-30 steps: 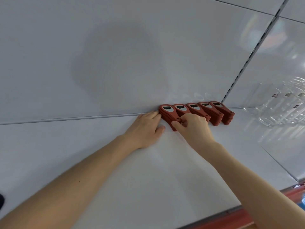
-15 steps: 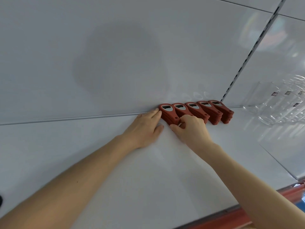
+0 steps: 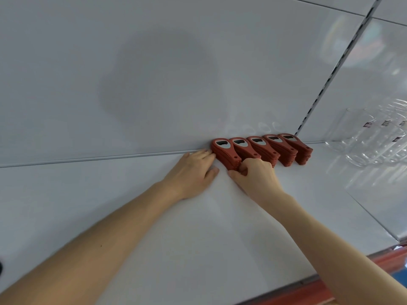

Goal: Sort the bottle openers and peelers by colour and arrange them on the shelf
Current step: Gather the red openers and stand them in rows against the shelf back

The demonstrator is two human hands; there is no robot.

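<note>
bottle openers (image 3: 262, 148): red, five stacks in a row at the back of the white shelf (image 3: 198, 238), against the wall (image 3: 154, 84) | left hand (image 3: 193, 172): flat, fingers straight, tips touching the leftmost stack | right hand (image 3: 256, 178): fingers curled at the near stack ends, grip cannot be told
</note>
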